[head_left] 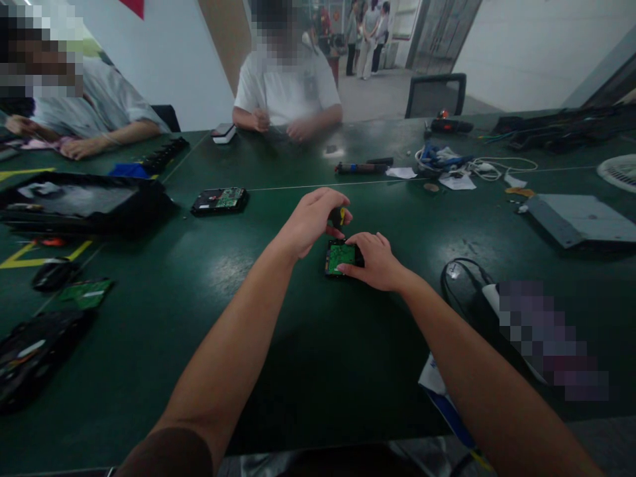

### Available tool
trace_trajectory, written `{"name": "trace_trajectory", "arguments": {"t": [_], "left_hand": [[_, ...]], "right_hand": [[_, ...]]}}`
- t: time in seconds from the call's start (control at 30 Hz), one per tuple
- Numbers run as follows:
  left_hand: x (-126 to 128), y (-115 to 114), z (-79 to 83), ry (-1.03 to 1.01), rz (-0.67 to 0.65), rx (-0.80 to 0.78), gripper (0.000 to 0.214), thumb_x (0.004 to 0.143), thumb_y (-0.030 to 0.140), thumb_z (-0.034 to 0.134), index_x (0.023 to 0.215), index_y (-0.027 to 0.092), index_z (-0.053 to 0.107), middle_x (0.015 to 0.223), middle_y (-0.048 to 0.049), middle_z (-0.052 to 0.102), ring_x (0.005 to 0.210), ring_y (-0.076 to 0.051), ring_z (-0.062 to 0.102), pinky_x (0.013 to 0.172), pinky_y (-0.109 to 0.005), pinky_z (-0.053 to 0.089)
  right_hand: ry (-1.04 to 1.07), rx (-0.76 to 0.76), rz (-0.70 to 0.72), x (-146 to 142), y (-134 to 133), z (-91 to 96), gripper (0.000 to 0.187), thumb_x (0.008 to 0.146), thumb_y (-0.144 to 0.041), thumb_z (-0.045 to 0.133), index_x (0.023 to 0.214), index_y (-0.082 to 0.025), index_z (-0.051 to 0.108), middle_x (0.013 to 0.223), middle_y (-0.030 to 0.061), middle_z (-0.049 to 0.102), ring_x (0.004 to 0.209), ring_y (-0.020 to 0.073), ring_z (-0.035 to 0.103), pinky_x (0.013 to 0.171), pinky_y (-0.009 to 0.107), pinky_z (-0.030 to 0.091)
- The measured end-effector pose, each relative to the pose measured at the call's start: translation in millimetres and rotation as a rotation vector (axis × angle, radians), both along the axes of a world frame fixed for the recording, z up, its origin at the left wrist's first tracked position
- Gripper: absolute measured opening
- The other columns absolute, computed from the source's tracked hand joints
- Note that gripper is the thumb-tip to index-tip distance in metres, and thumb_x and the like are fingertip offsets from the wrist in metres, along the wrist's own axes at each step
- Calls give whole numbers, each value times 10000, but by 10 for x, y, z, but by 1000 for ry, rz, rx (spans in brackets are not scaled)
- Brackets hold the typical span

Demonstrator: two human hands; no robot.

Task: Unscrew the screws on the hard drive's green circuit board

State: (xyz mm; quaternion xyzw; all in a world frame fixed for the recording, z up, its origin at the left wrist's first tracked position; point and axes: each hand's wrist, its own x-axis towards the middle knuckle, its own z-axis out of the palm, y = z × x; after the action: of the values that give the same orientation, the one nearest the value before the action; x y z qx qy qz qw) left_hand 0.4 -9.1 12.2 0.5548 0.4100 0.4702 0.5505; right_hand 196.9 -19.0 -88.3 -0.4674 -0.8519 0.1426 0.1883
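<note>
A small hard drive lies on the green table with its green circuit board facing up. My right hand grips it from the right side, thumb on the board and fingers along the far edge. Above the drive's far edge, my left hand is closed around the black and yellow handle of a short screwdriver. The handle stands roughly upright; its tip is too small to make out. Another hard drive rests farther off to the left, board side up.
A black plastic tray stands at the left, with a loose green circuit board nearer me. Cables and a grey metal box lie at the right. A white-shirted person sits opposite; another person sits at the far left.
</note>
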Motion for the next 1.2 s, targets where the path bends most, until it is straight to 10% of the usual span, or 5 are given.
{"name": "trace_trajectory", "arguments": {"t": [1.2], "left_hand": [[29, -25, -14, -24, -67, 14, 146, 863, 320, 624, 854, 178, 654, 891, -72, 670, 864, -199, 671, 629, -277, 585]], "right_hand": [[0, -6, -2, -4, -10, 18, 577, 904, -653, 666, 1299, -245, 560, 1373, 133, 622, 1343, 369, 547, 1232, 674, 240]]}}
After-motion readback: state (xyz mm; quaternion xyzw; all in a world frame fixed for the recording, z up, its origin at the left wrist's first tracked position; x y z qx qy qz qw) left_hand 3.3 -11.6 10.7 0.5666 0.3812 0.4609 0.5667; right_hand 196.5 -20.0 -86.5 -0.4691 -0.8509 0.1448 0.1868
